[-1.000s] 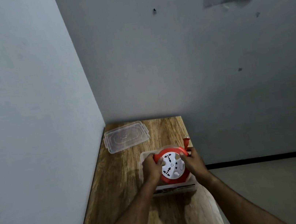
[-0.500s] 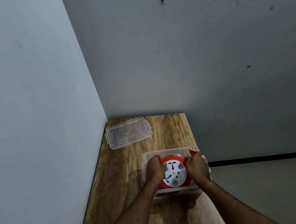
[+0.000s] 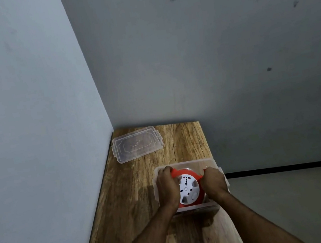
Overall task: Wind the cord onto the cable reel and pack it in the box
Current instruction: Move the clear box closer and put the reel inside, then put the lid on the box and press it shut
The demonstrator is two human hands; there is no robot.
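Low in the frame's centre, the cable reel (image 3: 188,189) sits inside the box (image 3: 214,164); left hand (image 3: 168,186) and right hand (image 3: 213,182) both clamp fingers on its rim; a tilted reel may jam against the walls, or the box slip off the worktop (image 3: 136,187) edge.

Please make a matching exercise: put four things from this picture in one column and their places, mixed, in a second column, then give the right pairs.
1. round orange and white cable reel
2. clear plastic lid
3. left hand
4. right hand

A. flat on the wooden table, near the wall corner
B. on the reel's right edge
C. inside the clear plastic box
D. on the reel's left edge

Pairs: 1-C, 2-A, 3-D, 4-B
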